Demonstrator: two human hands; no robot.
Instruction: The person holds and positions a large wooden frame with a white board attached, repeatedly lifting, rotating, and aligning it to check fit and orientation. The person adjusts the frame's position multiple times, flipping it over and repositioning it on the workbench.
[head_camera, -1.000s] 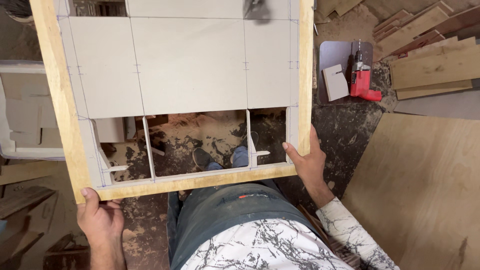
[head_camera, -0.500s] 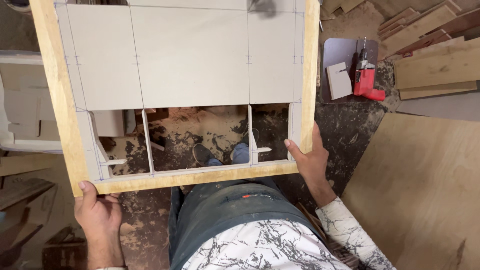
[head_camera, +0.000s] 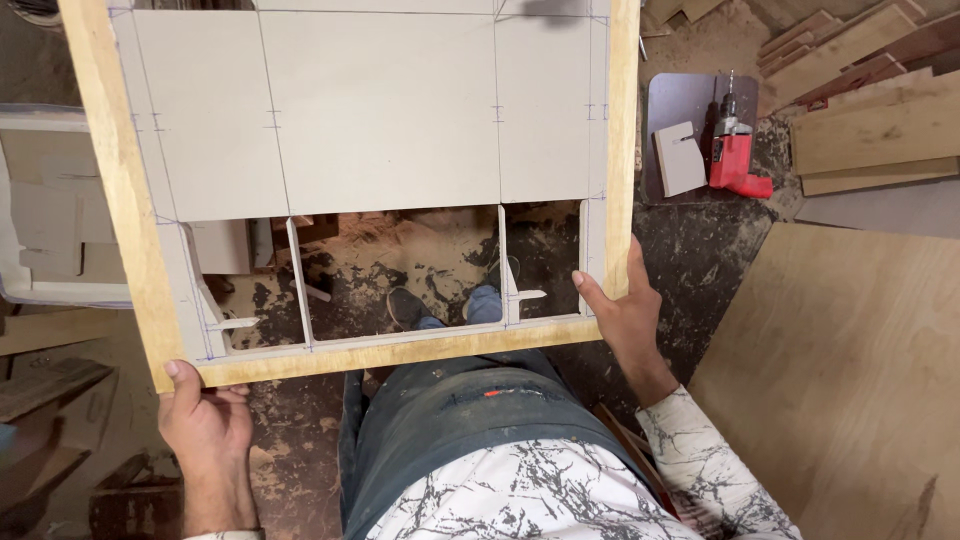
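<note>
I hold a large wooden frame with yellow-stained rails flat in front of me. Grey panels with pencil lines fill its upper part, and thin grey dividers split the open lower row. My left hand grips the frame's near left corner from below, thumb on the rail. My right hand clasps the near right corner, fingers wrapped around the side rail. Through the openings I see my shoes on the sawdust floor.
A red power drill and a small grey offcut lie on a dark board at upper right. Stacked planks sit beyond it. A big plywood sheet lies at right. A white bin stands at left.
The frame has shifted slightly right and toward me. Both hands kept their grip on the near corners.
</note>
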